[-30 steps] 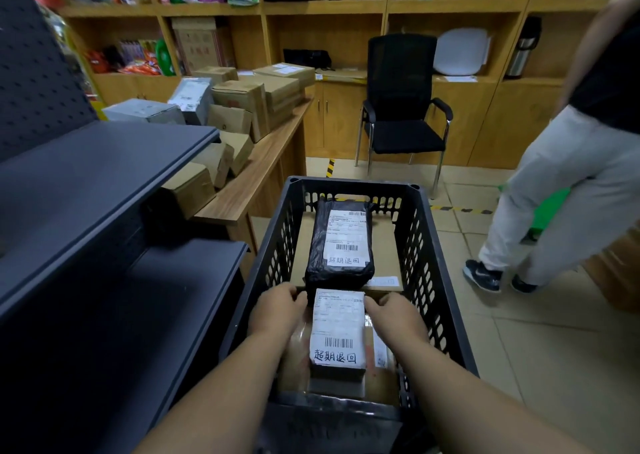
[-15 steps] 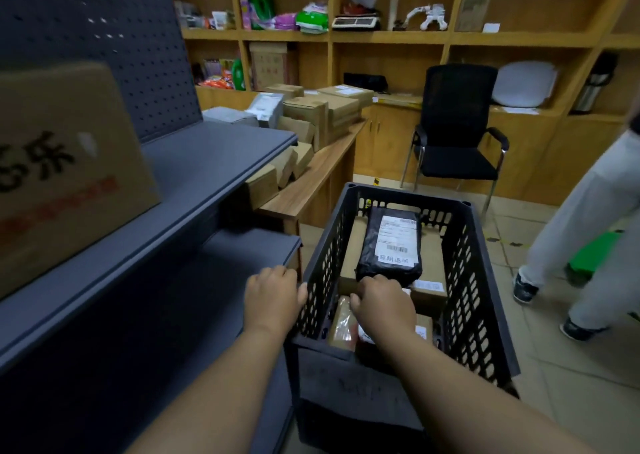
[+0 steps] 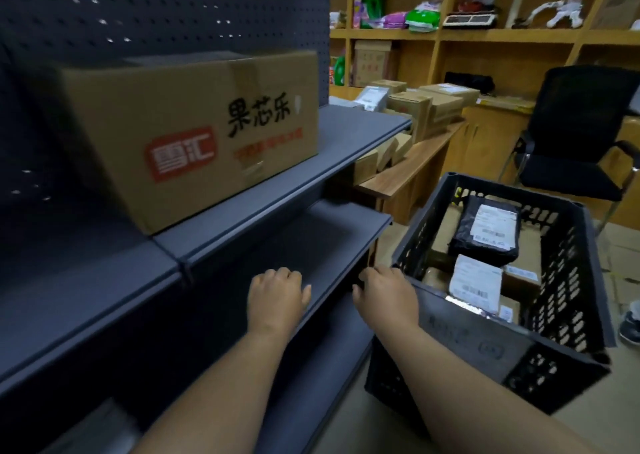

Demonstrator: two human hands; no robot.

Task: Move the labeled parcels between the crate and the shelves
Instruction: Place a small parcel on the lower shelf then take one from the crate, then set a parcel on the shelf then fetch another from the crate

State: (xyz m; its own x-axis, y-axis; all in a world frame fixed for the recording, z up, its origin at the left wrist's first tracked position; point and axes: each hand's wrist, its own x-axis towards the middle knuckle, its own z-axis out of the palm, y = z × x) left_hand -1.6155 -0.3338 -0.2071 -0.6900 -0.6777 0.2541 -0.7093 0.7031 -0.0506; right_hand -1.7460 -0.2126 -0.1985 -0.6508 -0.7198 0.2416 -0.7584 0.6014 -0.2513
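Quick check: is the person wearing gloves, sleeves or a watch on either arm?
No. Both the left hand and right hand are bare, with no gloves, rings, watch or bands showing. Both forearms are uncovered to the frame's bottom edge; no sleeve is in view.

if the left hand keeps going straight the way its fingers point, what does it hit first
Probably nothing soon: the left hand points over the bare middle shelf, so it would likely run on to the shelving's dark back. Depth is hard to judge.
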